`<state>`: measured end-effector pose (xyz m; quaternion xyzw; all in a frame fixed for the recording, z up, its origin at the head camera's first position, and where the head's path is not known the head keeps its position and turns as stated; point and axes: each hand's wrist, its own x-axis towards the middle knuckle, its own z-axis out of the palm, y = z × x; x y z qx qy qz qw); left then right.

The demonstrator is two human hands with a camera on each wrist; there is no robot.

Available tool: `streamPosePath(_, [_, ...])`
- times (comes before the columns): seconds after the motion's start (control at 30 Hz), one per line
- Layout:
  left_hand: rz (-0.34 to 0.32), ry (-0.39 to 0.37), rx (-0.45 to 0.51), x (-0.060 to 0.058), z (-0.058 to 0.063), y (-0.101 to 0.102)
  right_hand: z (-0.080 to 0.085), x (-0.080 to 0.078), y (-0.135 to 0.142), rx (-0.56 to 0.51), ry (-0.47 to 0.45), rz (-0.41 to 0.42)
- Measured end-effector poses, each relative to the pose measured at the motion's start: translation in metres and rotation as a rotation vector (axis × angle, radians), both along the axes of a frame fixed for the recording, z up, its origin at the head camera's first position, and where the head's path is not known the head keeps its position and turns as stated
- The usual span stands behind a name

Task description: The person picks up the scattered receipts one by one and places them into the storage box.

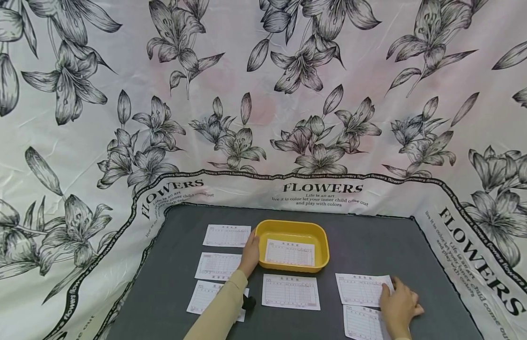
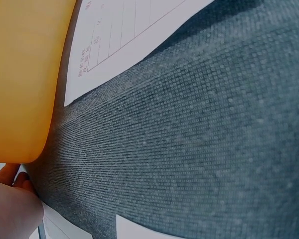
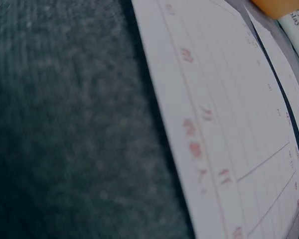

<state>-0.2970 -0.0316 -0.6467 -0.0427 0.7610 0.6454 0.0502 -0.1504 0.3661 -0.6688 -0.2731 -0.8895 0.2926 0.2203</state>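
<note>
A yellow plastic tray (image 1: 322,245) stands at the back middle of the table with a printed paper form (image 1: 289,252) lying in it. At the tray's left side my left hand (image 1: 249,257) holds the wall and rim; the left wrist view shows its fingers partly hidden by the tray (image 2: 25,89). Over on the right, my right hand (image 1: 400,304) pinches the right edge of a paper form (image 1: 361,289), thumb on top. Another form (image 1: 363,323) lies just below, partly under that hand. The right wrist view shows a form (image 3: 214,99) close up, without the fingers.
Three forms lie in a column on the left: top (image 1: 226,235), middle (image 1: 216,265) and bottom (image 1: 201,296), the lowest partly covered by my left arm. One form (image 1: 291,292) lies before the tray. A flower-printed cloth (image 1: 323,189) borders the dark grey table (image 1: 365,245).
</note>
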Motion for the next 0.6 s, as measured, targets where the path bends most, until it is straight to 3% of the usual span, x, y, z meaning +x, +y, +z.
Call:
streamPosePath(0.2, [-0.001, -0.003, 0.007, 0.0, -0.001, 0.0, 0.003, 0.001, -0.001, -0.039, -0.035, -0.039])
streamPosePath(0.6, [-0.002, 0.003, 0.005, -0.001, -0.004, 0.001, 0.015, 0.005, 0.003, 0.015, 0.046, -0.056])
